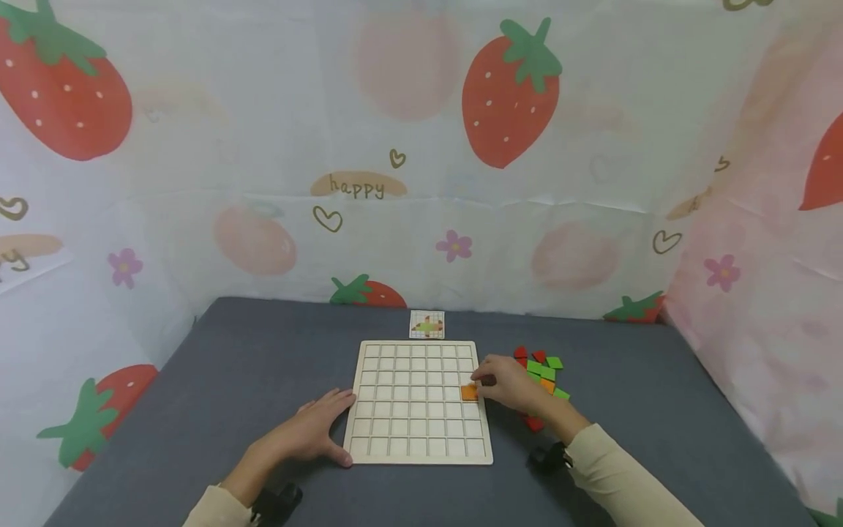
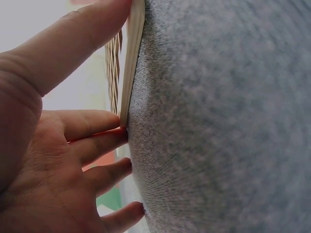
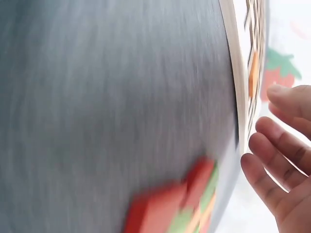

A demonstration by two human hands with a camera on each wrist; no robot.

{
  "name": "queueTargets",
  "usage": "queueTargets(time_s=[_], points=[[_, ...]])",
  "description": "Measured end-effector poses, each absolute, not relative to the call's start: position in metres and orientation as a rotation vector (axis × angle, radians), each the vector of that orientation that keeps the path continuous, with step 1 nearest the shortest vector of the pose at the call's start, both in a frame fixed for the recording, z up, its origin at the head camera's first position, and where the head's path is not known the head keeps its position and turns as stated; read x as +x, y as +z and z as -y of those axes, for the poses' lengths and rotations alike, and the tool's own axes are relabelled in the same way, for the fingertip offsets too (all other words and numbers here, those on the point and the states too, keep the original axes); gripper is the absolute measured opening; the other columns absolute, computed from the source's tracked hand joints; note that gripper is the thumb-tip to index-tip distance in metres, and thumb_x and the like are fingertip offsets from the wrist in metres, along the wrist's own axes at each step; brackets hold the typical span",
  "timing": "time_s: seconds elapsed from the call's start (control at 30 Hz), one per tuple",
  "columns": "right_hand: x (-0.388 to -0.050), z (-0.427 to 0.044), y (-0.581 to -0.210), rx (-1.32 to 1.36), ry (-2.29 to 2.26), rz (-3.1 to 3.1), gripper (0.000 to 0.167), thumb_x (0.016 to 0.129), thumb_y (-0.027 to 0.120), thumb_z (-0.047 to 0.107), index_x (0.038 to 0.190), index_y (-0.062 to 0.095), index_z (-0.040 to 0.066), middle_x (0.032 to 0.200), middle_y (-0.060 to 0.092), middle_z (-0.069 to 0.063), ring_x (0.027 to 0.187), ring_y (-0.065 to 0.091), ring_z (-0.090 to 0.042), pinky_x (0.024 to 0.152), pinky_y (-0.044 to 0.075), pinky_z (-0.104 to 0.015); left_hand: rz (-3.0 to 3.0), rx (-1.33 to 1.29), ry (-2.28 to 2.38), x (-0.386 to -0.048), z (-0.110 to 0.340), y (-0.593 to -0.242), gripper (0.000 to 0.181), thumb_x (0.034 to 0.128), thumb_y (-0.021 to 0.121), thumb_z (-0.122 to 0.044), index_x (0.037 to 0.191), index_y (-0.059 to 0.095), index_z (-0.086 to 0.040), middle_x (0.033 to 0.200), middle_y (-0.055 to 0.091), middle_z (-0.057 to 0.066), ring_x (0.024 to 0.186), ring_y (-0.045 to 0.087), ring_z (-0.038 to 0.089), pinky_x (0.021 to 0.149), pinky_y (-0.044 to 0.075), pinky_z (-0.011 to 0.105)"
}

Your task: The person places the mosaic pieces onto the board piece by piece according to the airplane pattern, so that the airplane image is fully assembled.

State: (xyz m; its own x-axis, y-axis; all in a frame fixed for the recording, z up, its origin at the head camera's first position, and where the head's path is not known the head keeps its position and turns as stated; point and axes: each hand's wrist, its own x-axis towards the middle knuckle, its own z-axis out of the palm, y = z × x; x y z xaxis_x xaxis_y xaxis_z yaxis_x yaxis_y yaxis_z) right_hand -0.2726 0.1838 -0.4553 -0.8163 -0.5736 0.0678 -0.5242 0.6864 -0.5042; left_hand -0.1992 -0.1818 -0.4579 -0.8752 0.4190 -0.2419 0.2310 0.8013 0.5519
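A pale wooden grid board (image 1: 418, 462) lies on the dark grey table, with an orange square tile (image 1: 469, 393) in its right-most column. My left hand (image 1: 309, 430) rests at the board's left side, thumb near the front corner. In the left wrist view, its spread fingers (image 2: 97, 125) reach the board's edge (image 2: 129, 73). Over the board's right edge is my right hand (image 1: 510, 382), beside the orange tile. The right wrist view shows its fingers (image 3: 277, 150) loosely bent with nothing held, apart from the orange tile (image 3: 253, 75).
Right of the board lies a loose group of red, orange and green tiles (image 1: 541, 372), partly hidden by the right hand. A small pattern card (image 1: 426, 324) lies behind the board. Strawberry-printed cloth (image 1: 421, 241) hangs around the table (image 1: 276, 351).
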Motion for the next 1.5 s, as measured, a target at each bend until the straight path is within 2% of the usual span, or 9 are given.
queueTargets(time_s=[0.27,0.57,0.73,0.93,1.27,1.37,1.5], points=[[-0.282,-0.220,-0.442,-0.747,-0.800,-2.858,0.022,0.089,0.067,0.006,0.109,0.071,-0.001,0.098,0.065,-0.007,0.083,0.057,-0.015,0.070,0.050,-0.028,-2.645,0.495,0.754,-0.198,0.183,-0.454,0.101,0.0661,0.088,-0.031,0.146,0.038,0.003,0.155,0.035,0.022,0.146,0.023,0.045,0.111,0.019,0.068],[-0.290,-0.248,-0.440,-0.737,-0.704,-2.938,0.019,0.088,0.067,0.005,0.106,0.072,-0.001,0.099,0.066,-0.012,0.087,0.059,-0.022,0.074,0.051,-0.037,-2.659,0.481,0.742,-0.198,0.184,-0.452,0.100,0.0660,0.088,-0.030,0.146,0.039,0.004,0.155,0.035,0.022,0.146,0.023,0.045,0.111,0.019,0.068],[-0.294,-0.258,-0.442,-0.651,-0.723,-2.940,0.023,0.090,0.065,0.007,0.111,0.070,-0.002,0.104,0.066,-0.015,0.091,0.060,-0.026,0.077,0.053,-0.042,-2.662,0.475,0.748,-0.197,0.185,-0.452,0.099,0.0662,0.088,-0.030,0.146,0.039,0.004,0.155,0.035,0.022,0.146,0.023,0.045,0.111,0.019,0.068],[-0.300,-0.262,-0.445,-0.561,-0.744,-2.943,0.025,0.091,0.065,0.008,0.114,0.069,-0.003,0.108,0.066,-0.017,0.098,0.063,-0.032,0.081,0.054,-0.045,-2.664,0.477,0.763,-0.196,0.186,-0.452,0.100,0.0659,0.088,-0.030,0.146,0.038,0.004,0.155,0.035,0.021,0.146,0.023,0.045,0.112,0.018,0.067],[-0.320,-0.255,-0.448,-0.558,-0.723,-2.950,0.024,0.089,0.061,0.002,0.111,0.069,-0.005,0.106,0.065,-0.019,0.094,0.063,-0.031,0.078,0.055,-0.044,-2.652,0.488,0.776,-0.197,0.186,-0.456,0.100,0.0662,0.088,-0.031,0.146,0.038,0.004,0.155,0.035,0.021,0.146,0.023,0.045,0.111,0.019,0.068],[-0.324,-0.252,-0.450,-0.565,-0.697,-2.951,0.025,0.087,0.059,-0.002,0.109,0.071,-0.003,0.106,0.065,-0.018,0.096,0.063,-0.032,0.080,0.055,-0.045,-2.653,0.497,0.780,-0.197,0.185,-0.457,0.100,0.0660,0.088,-0.032,0.146,0.039,0.003,0.155,0.035,0.021,0.146,0.023,0.046,0.111,0.018,0.068],[-0.326,-0.251,-0.452,-0.601,-0.663,-2.957,0.034,0.081,0.052,-0.011,0.107,0.072,-0.002,0.106,0.066,-0.019,0.096,0.062,-0.033,0.081,0.054,-0.046,-2.657,0.513,0.783,-0.196,0.184,-0.459,0.101,0.0653,0.088,-0.033,0.146,0.039,0.003,0.154,0.036,0.021,0.146,0.023,0.046,0.111,0.019,0.068]])
